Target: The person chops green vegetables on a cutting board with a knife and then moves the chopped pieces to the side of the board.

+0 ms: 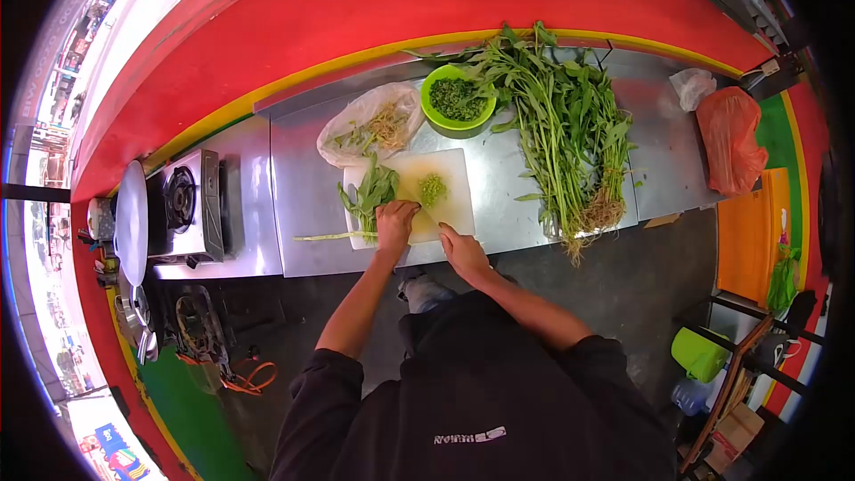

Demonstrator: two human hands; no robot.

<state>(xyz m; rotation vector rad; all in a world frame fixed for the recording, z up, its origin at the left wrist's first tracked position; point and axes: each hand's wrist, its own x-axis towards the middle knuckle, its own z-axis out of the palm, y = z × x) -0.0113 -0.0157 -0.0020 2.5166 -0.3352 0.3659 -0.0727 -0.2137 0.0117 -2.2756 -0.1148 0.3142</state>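
My left hand (394,223) is closed around a bunch of leafy greens (370,196) on a white cutting board (456,174). The leaves spread out to its left, and a long pale stem reaches past the board's left edge. In my right hand (463,254) is the handle of a knife (430,216); its blade points up and left toward my left fingertips. Close above the blade lies a small pile of chopped greens (433,189). Behind the board stands a lime-green bowl (456,127) holding more chopped greens. My fingers hide part of the stems and the knife's handle.
A clear plastic bag (334,138) with stem and root scraps lies behind the board. Long greens with roots (570,142) cover the counter to the right. Farther right is a red plastic bag (732,138). A gas stove (191,205) stands at the left.
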